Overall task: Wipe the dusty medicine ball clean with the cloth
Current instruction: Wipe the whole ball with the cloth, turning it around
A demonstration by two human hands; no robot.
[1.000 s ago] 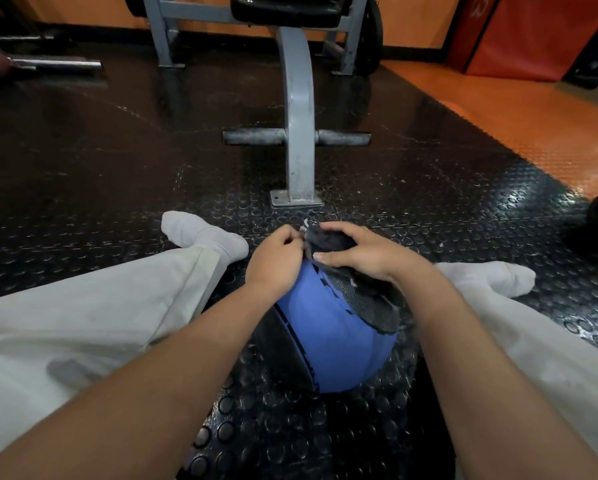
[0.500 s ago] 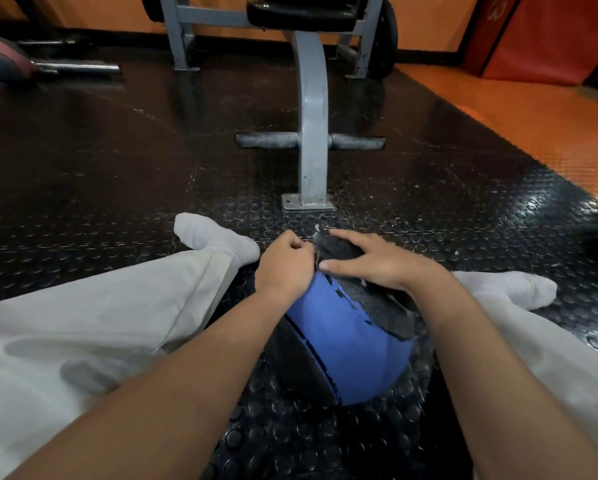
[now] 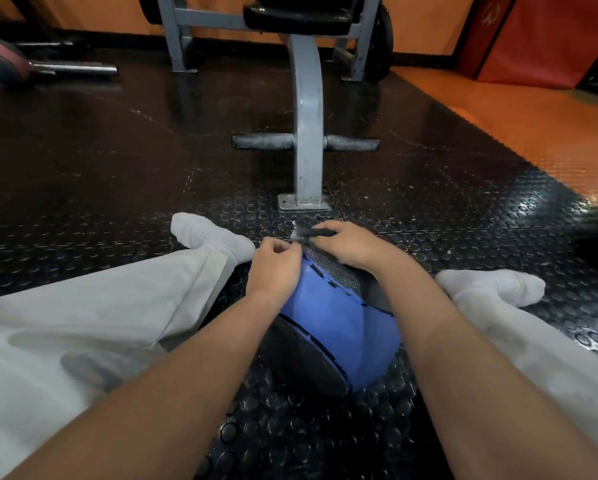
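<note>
Head view: the blue-and-grey medicine ball (image 3: 339,327) sits on the studded rubber floor (image 3: 117,168) between the person's legs. At its far top the right hand (image 3: 349,244) has its grip clamped on the dark cloth (image 3: 311,233). The left hand (image 3: 276,265), fingers curled, appears to pinch the cloth's frayed edge. Wiping looks barely under way. The next move is to press the cloth flat and sweep it across the ball.

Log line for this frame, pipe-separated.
wipe | left hand pinches cloth edge | right hand grips cloth atop medicine ball | ball on rubber floor
</note>
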